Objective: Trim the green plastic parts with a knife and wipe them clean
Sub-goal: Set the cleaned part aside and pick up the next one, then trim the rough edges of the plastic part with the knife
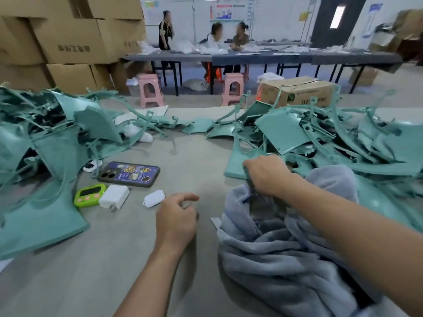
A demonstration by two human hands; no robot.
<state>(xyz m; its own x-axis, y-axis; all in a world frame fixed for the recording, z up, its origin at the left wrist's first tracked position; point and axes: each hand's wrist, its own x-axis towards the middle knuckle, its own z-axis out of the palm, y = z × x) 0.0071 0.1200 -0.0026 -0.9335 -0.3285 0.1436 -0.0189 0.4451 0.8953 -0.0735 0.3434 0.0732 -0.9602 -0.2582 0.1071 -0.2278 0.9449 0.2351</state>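
Observation:
Two heaps of green plastic parts lie on the grey table, one on the left (52, 143) and one on the right (320, 138). My right hand (267, 175) reaches to the near edge of a flat green part (235, 163) at the foot of the right heap and grips it with curled fingers. A rumpled grey cloth (286, 252) lies under my right forearm. My left hand (176, 216) hovers over the table's middle, its fingers curled. A small dark tip at its right side looks like the knife (197, 216); the rest is hidden.
Near the left heap lie a phone (129, 174), a green timer (90, 195), a white charger (114, 197) and a small white case (153, 198). Beyond the table stand pink stools (151, 89), cardboard boxes (68, 42) and a long table (263, 57) with three people.

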